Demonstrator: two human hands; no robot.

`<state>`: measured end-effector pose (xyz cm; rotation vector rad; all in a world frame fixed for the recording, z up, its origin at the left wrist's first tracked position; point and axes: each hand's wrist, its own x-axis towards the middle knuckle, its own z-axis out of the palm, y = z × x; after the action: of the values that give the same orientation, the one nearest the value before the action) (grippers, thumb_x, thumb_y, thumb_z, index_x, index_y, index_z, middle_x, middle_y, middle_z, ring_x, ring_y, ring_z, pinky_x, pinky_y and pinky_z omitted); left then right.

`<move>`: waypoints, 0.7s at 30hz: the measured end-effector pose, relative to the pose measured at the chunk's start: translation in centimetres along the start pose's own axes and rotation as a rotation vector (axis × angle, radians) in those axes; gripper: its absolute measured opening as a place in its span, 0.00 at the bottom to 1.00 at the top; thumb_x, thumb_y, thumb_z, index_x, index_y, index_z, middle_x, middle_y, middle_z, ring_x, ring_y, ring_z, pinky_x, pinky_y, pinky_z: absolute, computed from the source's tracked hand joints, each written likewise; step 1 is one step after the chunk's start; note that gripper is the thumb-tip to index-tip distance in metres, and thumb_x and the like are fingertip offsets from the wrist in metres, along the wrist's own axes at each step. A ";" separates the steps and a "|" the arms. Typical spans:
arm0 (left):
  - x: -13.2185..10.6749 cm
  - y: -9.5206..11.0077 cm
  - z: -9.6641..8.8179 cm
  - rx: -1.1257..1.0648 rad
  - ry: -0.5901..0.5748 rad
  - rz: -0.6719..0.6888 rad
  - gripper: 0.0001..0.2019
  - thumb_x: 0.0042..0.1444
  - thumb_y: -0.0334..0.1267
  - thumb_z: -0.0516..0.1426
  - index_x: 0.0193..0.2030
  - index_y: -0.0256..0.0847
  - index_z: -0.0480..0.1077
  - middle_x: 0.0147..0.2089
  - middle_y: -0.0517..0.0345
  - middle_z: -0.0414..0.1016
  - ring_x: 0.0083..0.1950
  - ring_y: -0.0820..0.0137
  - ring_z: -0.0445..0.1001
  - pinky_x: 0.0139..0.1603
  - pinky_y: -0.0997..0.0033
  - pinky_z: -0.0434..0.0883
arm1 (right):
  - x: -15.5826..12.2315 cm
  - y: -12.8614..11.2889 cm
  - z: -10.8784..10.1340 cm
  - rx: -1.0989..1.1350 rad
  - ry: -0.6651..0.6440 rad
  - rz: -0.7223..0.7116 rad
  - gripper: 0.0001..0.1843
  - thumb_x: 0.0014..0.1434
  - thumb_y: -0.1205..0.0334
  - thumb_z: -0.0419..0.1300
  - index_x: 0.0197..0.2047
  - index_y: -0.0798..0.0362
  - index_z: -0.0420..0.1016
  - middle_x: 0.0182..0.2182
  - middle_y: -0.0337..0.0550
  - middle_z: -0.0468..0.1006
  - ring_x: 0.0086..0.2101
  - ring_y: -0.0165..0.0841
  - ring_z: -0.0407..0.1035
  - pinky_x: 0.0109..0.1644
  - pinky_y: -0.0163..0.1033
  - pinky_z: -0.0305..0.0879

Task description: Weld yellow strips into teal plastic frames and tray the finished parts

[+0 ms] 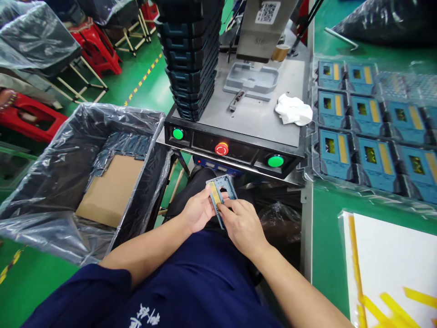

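Note:
Over my lap, a blue-grey plastic housing [226,183] with a cut-out window is held tilted between both hands. A tan-yellow adhesive strip [215,193] runs along its left part. My left hand [200,210] grips the housing from its left side, some fingers behind it. My right hand [243,223] is closed at its lower right, thumb and fingertips at the lower end of the strip. On the machine table ahead sits a grey fixture [251,79] with a shaped recess, and a small metal clamp [236,100] lies in front of it.
Green buttons [276,161] and a red emergency stop [221,148] line the machine's front. Stacked black trays [191,59] stand left, beside a plastic-lined bin [61,150]. At right are a clear tray [309,171] of similar housings, a white sheet [396,255] with yellow strips, and a white cloth [293,109].

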<state>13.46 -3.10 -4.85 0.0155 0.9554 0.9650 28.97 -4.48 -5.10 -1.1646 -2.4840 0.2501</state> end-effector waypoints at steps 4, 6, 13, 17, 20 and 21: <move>0.1 -0.1 -0.3 0.007 0.004 0.003 0.20 0.68 0.44 0.46 0.54 0.31 0.70 0.49 0.38 0.78 0.48 0.58 0.78 0.53 0.57 0.71 | 0.1 -0.1 0.0 0.010 -0.060 0.026 0.13 0.65 0.69 0.54 0.49 0.55 0.77 0.41 0.47 0.76 0.40 0.38 0.65 0.45 0.42 0.61; 0.2 -0.2 -0.4 0.014 0.001 -0.002 0.20 0.69 0.43 0.46 0.55 0.32 0.69 0.49 0.38 0.78 0.47 0.58 0.79 0.51 0.57 0.72 | 0.0 0.0 0.1 0.000 -0.069 0.035 0.14 0.64 0.69 0.55 0.50 0.54 0.77 0.42 0.48 0.76 0.40 0.39 0.65 0.45 0.43 0.62; 0.3 -0.5 -0.5 0.019 -0.037 -0.011 0.21 0.69 0.43 0.45 0.56 0.31 0.69 0.49 0.39 0.78 0.47 0.58 0.78 0.48 0.60 0.73 | 0.0 0.1 0.0 -0.008 -0.068 0.047 0.15 0.64 0.69 0.54 0.51 0.51 0.77 0.47 0.49 0.75 0.44 0.41 0.66 0.48 0.46 0.63; 0.3 -0.4 -0.3 -0.038 -0.080 0.002 0.21 0.69 0.42 0.44 0.54 0.30 0.71 0.49 0.40 0.78 0.50 0.60 0.78 0.51 0.62 0.73 | 0.1 0.0 -0.2 0.094 0.045 0.083 0.15 0.64 0.65 0.55 0.53 0.54 0.74 0.48 0.53 0.74 0.46 0.41 0.67 0.50 0.48 0.66; 0.3 -0.3 -0.3 -0.080 -0.092 0.042 0.19 0.69 0.40 0.45 0.54 0.30 0.70 0.50 0.40 0.77 0.52 0.61 0.77 0.54 0.61 0.72 | -0.1 -0.2 -0.2 0.135 0.118 0.147 0.23 0.62 0.56 0.59 0.59 0.55 0.69 0.51 0.57 0.70 0.50 0.46 0.66 0.53 0.53 0.67; 0.3 -0.3 -0.4 -0.090 -0.085 0.055 0.18 0.69 0.39 0.46 0.54 0.30 0.70 0.51 0.40 0.77 0.53 0.61 0.77 0.56 0.60 0.71 | -0.2 -0.2 0.0 0.128 0.120 0.174 0.28 0.60 0.53 0.60 0.61 0.55 0.66 0.53 0.59 0.68 0.52 0.49 0.65 0.54 0.55 0.66</move>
<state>13.48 -3.24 -5.39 0.0066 0.8365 1.0492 28.92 -4.75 -5.03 -1.3033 -2.2315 0.3701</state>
